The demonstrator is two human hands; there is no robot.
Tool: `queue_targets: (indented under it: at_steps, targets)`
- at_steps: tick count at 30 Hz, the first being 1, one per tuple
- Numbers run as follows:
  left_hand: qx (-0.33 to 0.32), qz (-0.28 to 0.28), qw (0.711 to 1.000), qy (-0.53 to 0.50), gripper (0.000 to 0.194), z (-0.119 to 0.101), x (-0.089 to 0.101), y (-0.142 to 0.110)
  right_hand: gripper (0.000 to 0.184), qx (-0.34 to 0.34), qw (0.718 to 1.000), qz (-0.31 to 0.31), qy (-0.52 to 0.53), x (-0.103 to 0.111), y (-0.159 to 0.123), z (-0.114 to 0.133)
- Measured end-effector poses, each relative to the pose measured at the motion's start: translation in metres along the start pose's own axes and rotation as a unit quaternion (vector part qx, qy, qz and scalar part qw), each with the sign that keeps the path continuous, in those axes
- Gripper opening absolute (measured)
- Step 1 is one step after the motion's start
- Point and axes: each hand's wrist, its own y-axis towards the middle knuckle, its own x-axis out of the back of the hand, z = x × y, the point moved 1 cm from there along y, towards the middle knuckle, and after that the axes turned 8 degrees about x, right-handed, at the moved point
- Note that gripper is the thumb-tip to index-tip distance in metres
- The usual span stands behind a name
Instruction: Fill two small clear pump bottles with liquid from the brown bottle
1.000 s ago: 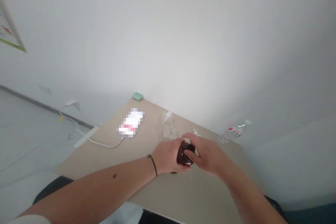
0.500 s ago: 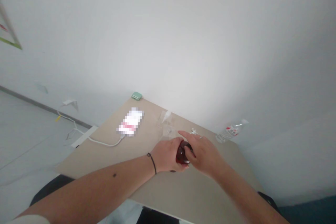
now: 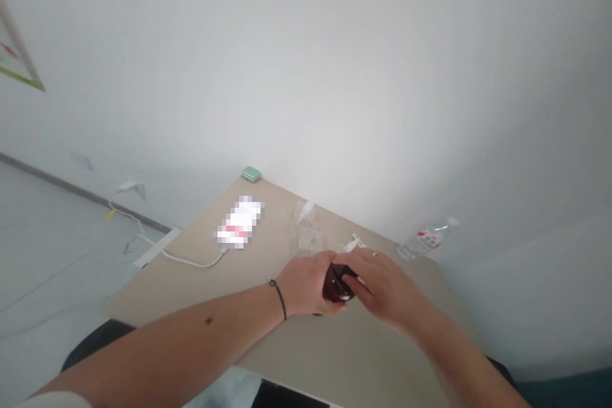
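The fingers of the left hand (image 3: pixel 306 287) are clasped round one dark red bottle (image 3: pixel 336 288), and those of the right hand (image 3: pixel 382 282) bend over its black cap (image 3: pixel 349 271), thumb on the near side, gripping it. Both hands thus share a single object, which is over the middle of the surface (image 3: pixel 373 357); whether its base touches the tabletop is hidden. A small dark bit shows just below the left hand, too little to identify.

Beyond the hands, toward the far edge, are two clear plastic pieces: one nearer wrapper (image 3: pixel 310 240) and one farther wrapper (image 3: pixel 296 213), with a single white tip (image 3: pixel 306 211) at the latter. To the right of these, between the right hand and the far edge, is a small white item (image 3: pixel 352 243), blurred. One clear bottle (image 3: pixel 427 240) with a red and white label is at the far right corner; I cannot tell whether it stands or leans.

One phone (image 3: pixel 240 223), its screen pixelated, lies near the left edge, and one white cable (image 3: pixel 194 263) runs from it over that edge. One green case (image 3: pixel 250 174) sits at the far left corner, against the wall (image 3: pixel 325 76). One dark band (image 3: pixel 278 298) circles the left wrist, and one ring (image 3: pixel 375 254) is on the right hand.
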Motion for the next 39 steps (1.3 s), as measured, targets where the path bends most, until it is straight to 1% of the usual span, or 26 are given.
queue_targets:
  at_steps: [2,3,4,5,7,8,10,12,14,16,17,19,21,24,28,31,34,36,39]
  targets:
    - [-0.001,0.003,1.000,-0.005,0.077,0.001,0.001,0.000,0.033,0.018,0.999,-0.014,0.024,0.007,-0.004,-0.004]
    - [-0.001,0.002,1.000,-0.006,0.077,0.002,0.001,0.000,0.034,0.015,0.999,-0.035,0.039,0.010,-0.006,-0.007]
    - [-0.001,0.001,1.000,-0.008,0.078,0.003,0.001,0.000,0.033,-0.003,0.997,-0.060,0.052,0.012,-0.008,-0.012]
    - [-0.003,0.001,1.000,-0.009,0.079,0.003,0.002,-0.001,0.033,-0.037,0.993,-0.087,0.064,0.012,-0.010,-0.018]
    - [-0.010,0.004,1.000,-0.014,0.082,0.005,0.002,0.000,0.033,-0.137,0.978,-0.135,0.083,0.006,-0.013,-0.035]
    - [-0.014,0.006,1.000,-0.017,0.083,0.005,0.002,0.000,0.034,-0.184,0.967,-0.147,0.097,-0.003,-0.014,-0.044]
    - [-0.020,0.007,1.000,-0.023,0.085,0.006,0.002,0.000,0.034,-0.236,0.946,-0.185,0.120,-0.027,-0.013,-0.063]
    - [-0.021,0.004,0.999,-0.027,0.088,0.008,0.001,0.000,0.031,-0.255,0.932,-0.216,0.143,-0.058,-0.010,-0.078]
    - [-0.022,0.005,0.999,-0.029,0.090,0.009,0.000,0.000,0.030,-0.270,0.922,-0.232,0.150,-0.089,-0.006,-0.086]
    - [-0.020,0.008,0.999,-0.029,0.090,0.011,-0.001,0.000,0.032,-0.267,0.929,-0.229,0.117,-0.113,-0.003,-0.086]
    - [-0.020,0.009,0.999,-0.028,0.090,0.012,-0.001,0.000,0.032,-0.265,0.931,-0.226,0.110,-0.121,-0.001,-0.083]
    - [-0.022,0.013,0.999,-0.032,0.091,0.014,0.000,0.001,0.030,-0.254,0.938,-0.210,0.102,-0.132,0.001,-0.077]
    - [-0.026,0.020,0.999,-0.041,0.093,0.015,0.000,0.002,0.027,-0.239,0.950,-0.179,0.089,-0.135,0.003,-0.070]
    - [-0.030,0.035,0.997,-0.064,0.099,0.017,0.001,0.002,0.024,-0.233,0.962,-0.135,0.049,-0.132,0.003,-0.062]
    - [-0.014,0.046,0.993,-0.104,0.114,0.021,0.002,0.000,0.029,-0.280,0.951,-0.125,0.030,-0.132,0.002,-0.064]
    - [-0.005,0.055,0.991,-0.119,0.120,0.023,0.003,-0.001,0.031,-0.300,0.943,-0.142,0.038,-0.144,-0.001,-0.075]
    - [-0.014,0.066,0.991,-0.119,0.122,0.024,0.003,0.000,0.033,-0.283,0.934,-0.197,0.094,-0.159,-0.003,-0.089]
    - [-0.025,0.072,0.990,-0.119,0.122,0.025,0.003,0.001,0.034,-0.277,0.925,-0.220,0.137,-0.164,-0.004,-0.095]
    - [-0.057,0.068,0.988,-0.123,0.120,0.031,0.003,0.002,0.036,-0.293,0.919,-0.214,0.156,-0.165,-0.003,-0.100]
